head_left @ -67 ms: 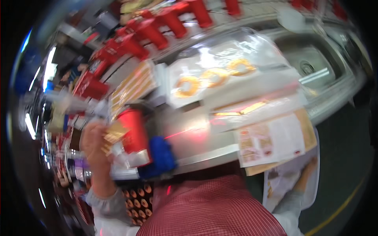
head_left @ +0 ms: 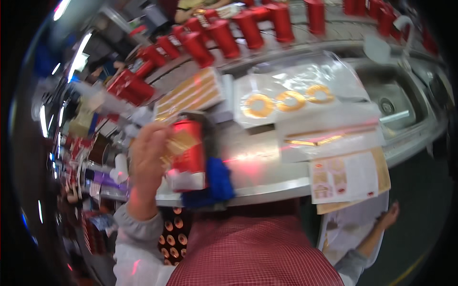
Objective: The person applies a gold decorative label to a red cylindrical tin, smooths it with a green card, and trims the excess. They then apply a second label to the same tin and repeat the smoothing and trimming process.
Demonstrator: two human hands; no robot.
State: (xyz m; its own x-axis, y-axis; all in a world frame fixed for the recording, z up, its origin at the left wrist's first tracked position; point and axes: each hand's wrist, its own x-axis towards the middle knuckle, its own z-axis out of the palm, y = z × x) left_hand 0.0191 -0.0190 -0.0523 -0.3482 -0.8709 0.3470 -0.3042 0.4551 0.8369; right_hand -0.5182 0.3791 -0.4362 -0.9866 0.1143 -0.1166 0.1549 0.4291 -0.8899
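Note:
My left hand, blurred by motion, is raised at the left of the work surface. Its fingers close on a small gold sticker with thin strips along its edge. Right behind the sticker, a red cylindrical can lies on a dark holder with a blue cloth beside it. Whether the sticker touches the can is hard to make out. Low on the right, my right hand hangs past the outer edge of a white bin. Its fingers are small and smeared, and nothing shows in them.
A sheet of gold strips and a clear bag with gold rings lie on the metal counter. A printed sheet overhangs the front edge. Several red cans line the back; a sink is at right.
The whole view has shifted, so the counter and its objects appear farther right. My left hand, with the gold sticker, has come closer over the red can. My right hand has swung outward from the bin.

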